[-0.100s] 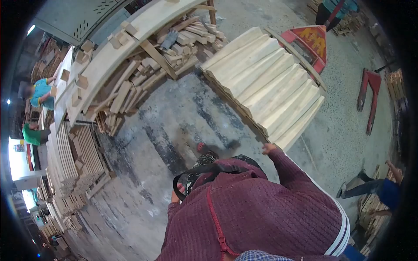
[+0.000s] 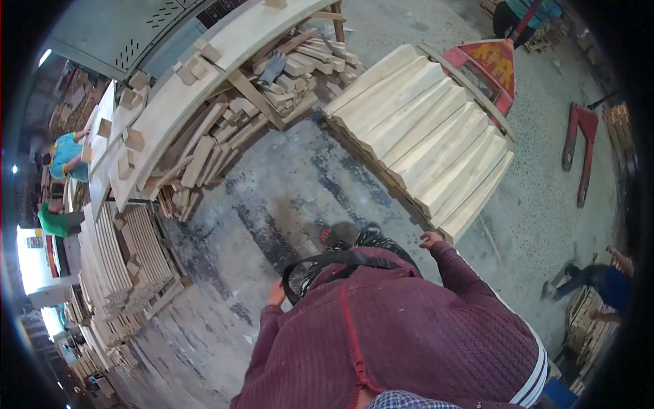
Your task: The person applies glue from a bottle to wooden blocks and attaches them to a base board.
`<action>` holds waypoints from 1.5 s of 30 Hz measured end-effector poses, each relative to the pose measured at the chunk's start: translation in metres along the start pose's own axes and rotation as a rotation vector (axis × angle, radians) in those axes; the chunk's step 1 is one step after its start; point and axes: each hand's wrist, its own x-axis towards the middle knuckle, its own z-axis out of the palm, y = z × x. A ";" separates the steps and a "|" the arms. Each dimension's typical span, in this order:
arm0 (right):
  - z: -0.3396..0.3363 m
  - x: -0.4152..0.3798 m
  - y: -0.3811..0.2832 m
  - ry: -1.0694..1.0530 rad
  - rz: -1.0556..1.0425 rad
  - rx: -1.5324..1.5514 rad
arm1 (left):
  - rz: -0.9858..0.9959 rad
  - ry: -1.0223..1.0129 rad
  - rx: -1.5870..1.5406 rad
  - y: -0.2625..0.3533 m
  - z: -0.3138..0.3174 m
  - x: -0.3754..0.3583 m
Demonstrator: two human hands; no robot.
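My right hand is at my side, right by the near corner of a stack of pale wooden boards. Its fingers are loosely bent and apart, with nothing seen in them. Lower at my other side hangs my left hand, beside a black strap that loops out from my waist. Its fingers are blurred and partly hidden. The boards lie side by side in overlapping, ridged rows, low above the floor.
A red pallet jack stands behind the boards, another at right. Wooden offcuts fill the space under a long curved worktable. Stacked slats stand at left. Several people work around, one in blue.
The view has shifted slightly, so the boards and worktable sit a little further right and lower. My left hand appears slightly higher, and my foot has moved.
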 end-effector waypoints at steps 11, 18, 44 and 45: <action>0.027 0.051 -0.101 0.042 0.220 0.594 | 0.576 -0.214 0.723 0.338 -0.055 0.308; -0.037 0.186 -0.155 0.017 0.326 0.429 | 0.773 -0.407 0.677 0.522 0.018 0.414; -0.021 0.246 -0.346 0.310 0.692 1.281 | 0.630 -0.304 0.768 0.579 0.412 0.826; -0.025 0.251 -0.348 0.324 0.684 1.285 | 0.667 -0.322 0.752 0.582 0.411 0.829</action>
